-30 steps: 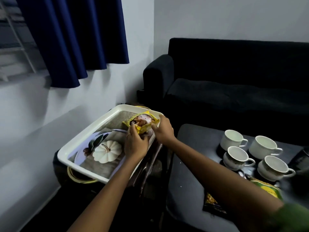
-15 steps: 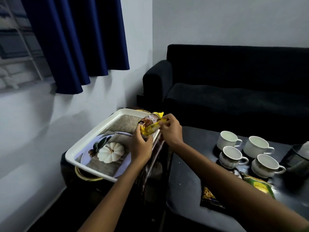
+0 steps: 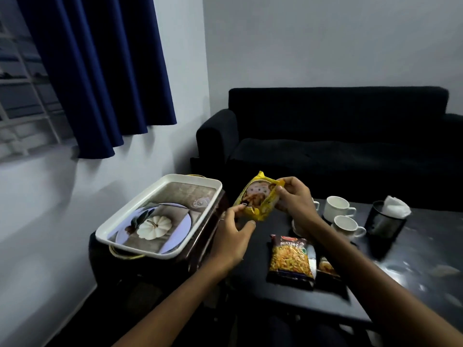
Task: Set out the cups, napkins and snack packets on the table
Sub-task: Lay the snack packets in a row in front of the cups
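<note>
A yellow snack packet [image 3: 255, 196] hangs in the air between the white tray [image 3: 160, 251] and the dark table [image 3: 413, 261]. My right hand [image 3: 294, 200] pinches its upper right edge and my left hand [image 3: 231, 236] holds its lower left corner. Two other snack packets lie flat on the table: a dark one with yellow contents [image 3: 289, 259] and a second [image 3: 325, 266] partly under my right arm. White cups [image 3: 337, 206] [image 3: 347, 225] stand behind them; others are hidden by my right hand. A black holder [image 3: 383, 221] with white napkins [image 3: 395, 206] stands at the right.
The tray, printed with a pumpkin picture, rests on a low dark stand [image 3: 200, 254] left of the table. A black sofa [image 3: 338, 146] runs along the far side. A blue curtain [image 3: 100, 71] hangs over the wall at the left.
Both hands have lifted the yellow packet off the tray and carried it right, to above the table's left edge. My view has swung right, showing the napkin holder.
</note>
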Available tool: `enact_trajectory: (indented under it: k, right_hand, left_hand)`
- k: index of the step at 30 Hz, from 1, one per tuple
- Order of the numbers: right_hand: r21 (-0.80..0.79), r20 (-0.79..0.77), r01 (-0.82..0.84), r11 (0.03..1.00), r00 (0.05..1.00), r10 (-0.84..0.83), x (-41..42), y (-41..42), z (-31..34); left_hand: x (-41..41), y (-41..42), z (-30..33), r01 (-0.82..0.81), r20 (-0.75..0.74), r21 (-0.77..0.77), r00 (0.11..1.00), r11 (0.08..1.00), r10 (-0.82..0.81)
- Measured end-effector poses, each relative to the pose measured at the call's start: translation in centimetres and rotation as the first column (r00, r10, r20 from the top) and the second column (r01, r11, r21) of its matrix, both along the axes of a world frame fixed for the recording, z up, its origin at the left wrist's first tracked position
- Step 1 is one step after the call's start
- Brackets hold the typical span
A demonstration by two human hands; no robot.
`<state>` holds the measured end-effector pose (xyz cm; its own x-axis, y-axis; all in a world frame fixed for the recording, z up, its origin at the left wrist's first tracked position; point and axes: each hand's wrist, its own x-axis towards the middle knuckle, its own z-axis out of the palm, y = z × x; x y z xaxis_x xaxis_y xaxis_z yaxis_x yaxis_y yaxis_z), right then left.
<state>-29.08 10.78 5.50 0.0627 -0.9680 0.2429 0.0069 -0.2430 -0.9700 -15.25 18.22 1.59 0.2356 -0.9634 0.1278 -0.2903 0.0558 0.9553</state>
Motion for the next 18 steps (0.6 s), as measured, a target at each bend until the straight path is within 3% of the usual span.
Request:
enact_trajectory:
  k: [6, 13, 18]
  right_hand:
    - [0.058, 0.007, -0.049, 0.997, 0.999, 0.049, -1.3, 3.1, 0.5]
    - [0.141, 0.161, -0.243, 0.960, 0.962, 0.220, -0.4, 5.4, 1.2]
    - [0.221, 0.335, -0.298, 0.929, 0.918, 0.214, -0.1, 5.5, 0.9]
  left_hand:
    - [1.0, 1.8, 0.4, -0.025, 0.085, -0.132, 0.996, 0.991, 0.037]
    - [2.1, 1.6, 0.3, 0.203, -0.336, 0.167, 0.932, 0.965, -0.138]
    - [2.7, 1.0, 0.0, 0.337, -0.622, 0.123, 0.759, 0.934, -0.192]
